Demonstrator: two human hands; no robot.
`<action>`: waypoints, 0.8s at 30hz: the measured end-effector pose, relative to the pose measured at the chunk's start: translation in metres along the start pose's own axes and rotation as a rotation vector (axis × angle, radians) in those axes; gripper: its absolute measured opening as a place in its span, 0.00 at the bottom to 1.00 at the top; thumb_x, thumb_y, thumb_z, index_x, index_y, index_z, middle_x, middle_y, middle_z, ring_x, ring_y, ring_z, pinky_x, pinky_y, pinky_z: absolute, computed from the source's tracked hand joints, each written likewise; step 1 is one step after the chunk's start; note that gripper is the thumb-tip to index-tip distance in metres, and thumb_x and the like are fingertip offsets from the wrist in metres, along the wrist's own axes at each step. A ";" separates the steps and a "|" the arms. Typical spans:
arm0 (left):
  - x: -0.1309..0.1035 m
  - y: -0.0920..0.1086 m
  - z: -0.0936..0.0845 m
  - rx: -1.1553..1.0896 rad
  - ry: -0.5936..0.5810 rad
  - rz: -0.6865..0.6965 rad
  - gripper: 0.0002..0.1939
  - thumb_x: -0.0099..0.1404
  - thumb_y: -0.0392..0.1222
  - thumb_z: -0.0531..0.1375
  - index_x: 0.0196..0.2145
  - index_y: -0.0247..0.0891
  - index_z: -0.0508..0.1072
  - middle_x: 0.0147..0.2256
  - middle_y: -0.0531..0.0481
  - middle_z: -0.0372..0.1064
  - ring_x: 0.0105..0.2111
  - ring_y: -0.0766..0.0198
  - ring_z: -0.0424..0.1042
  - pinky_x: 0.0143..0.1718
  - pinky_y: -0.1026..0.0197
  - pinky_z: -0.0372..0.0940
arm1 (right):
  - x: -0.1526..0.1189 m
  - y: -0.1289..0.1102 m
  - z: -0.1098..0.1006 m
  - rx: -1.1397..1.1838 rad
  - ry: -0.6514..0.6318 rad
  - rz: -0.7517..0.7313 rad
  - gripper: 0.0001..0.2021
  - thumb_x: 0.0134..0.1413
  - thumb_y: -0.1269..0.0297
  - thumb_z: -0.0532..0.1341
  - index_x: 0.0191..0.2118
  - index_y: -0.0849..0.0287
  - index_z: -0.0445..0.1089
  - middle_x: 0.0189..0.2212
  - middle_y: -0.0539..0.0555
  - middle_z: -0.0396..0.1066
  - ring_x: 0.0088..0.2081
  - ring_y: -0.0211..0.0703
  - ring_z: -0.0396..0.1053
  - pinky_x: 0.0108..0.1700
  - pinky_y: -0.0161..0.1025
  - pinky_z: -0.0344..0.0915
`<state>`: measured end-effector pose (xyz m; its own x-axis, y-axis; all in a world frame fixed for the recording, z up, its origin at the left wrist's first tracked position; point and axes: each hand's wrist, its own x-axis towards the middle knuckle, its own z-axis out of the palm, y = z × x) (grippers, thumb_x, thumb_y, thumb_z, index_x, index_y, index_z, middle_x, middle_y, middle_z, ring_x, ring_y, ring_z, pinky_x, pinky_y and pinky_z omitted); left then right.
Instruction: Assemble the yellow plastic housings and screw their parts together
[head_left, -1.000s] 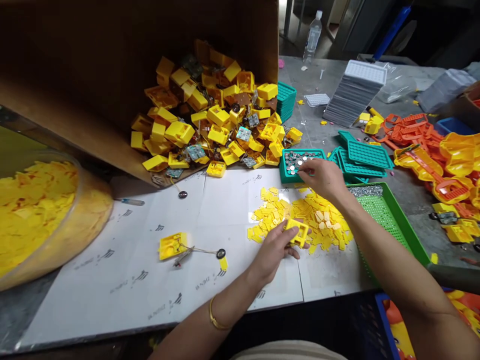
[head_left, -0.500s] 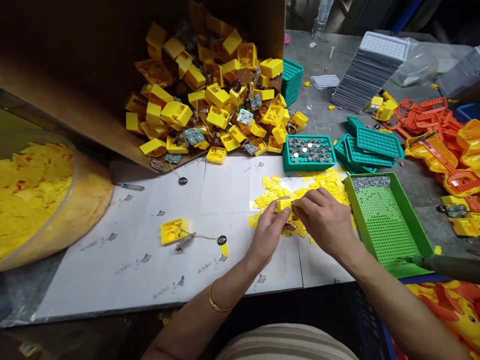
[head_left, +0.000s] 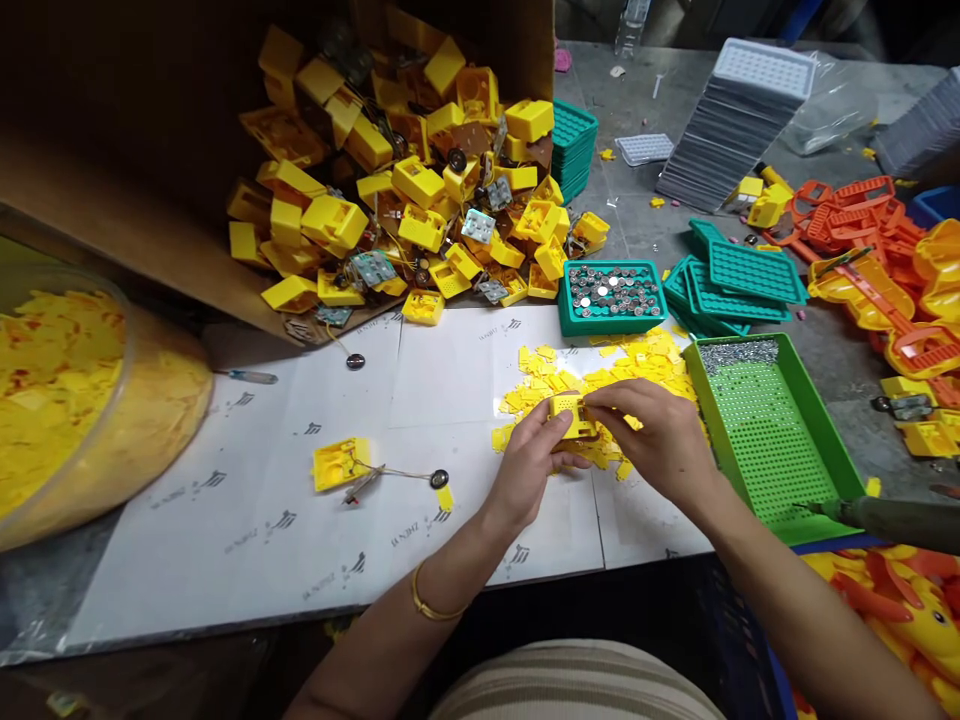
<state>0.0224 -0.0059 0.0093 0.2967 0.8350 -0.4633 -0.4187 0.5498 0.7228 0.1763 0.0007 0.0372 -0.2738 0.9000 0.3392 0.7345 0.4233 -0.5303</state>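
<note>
My left hand is closed around a small yellow plastic case, its side with a grid of small holes facing up. At the case's right edge, my right hand has thumb and fingertips pinched together; whatever is between them is too small to make out. Loose flat yellow plastic pieces lie spread under and behind both hands. To the left on the white sheet rests another yellow case, open side up, with wires running to a round black disc.
Behind the hands stands a teal tray of button cells. A green tray with small metal screws is at right, with a dark screwdriver-like tool over its corner. A carton spills yellow cases; a tub stands left.
The case has tipped in my left hand, so more of its lower edge shows. My right hand's fingers have straightened at its right edge. The camera view has shifted slightly.
</note>
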 end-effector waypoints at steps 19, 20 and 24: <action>0.005 0.000 -0.004 -0.150 0.027 -0.117 0.10 0.61 0.40 0.60 0.39 0.32 0.68 0.41 0.36 0.76 0.36 0.55 0.77 0.26 0.64 0.70 | 0.061 0.047 0.010 0.081 0.187 0.226 0.07 0.55 0.68 0.60 0.35 0.59 0.76 0.32 0.53 0.75 0.31 0.40 0.70 0.36 0.39 0.66; 0.005 0.000 -0.004 -0.146 0.029 -0.112 0.10 0.61 0.40 0.60 0.39 0.33 0.67 0.41 0.36 0.76 0.36 0.55 0.77 0.25 0.64 0.70 | 0.069 0.050 0.013 0.025 0.188 0.203 0.07 0.55 0.68 0.59 0.36 0.59 0.76 0.32 0.54 0.75 0.32 0.40 0.70 0.36 0.39 0.65; 0.003 0.000 -0.004 -0.146 0.022 -0.113 0.10 0.60 0.40 0.60 0.39 0.33 0.67 0.41 0.36 0.76 0.36 0.55 0.77 0.25 0.64 0.70 | 0.087 0.052 0.021 -0.180 0.108 0.168 0.08 0.56 0.67 0.59 0.38 0.58 0.76 0.33 0.55 0.72 0.32 0.42 0.68 0.35 0.39 0.62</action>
<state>0.0201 -0.0029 0.0058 0.3310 0.7671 -0.5495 -0.5042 0.6360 0.5842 0.1776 0.1034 0.0227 -0.0781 0.9356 0.3444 0.8651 0.2353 -0.4430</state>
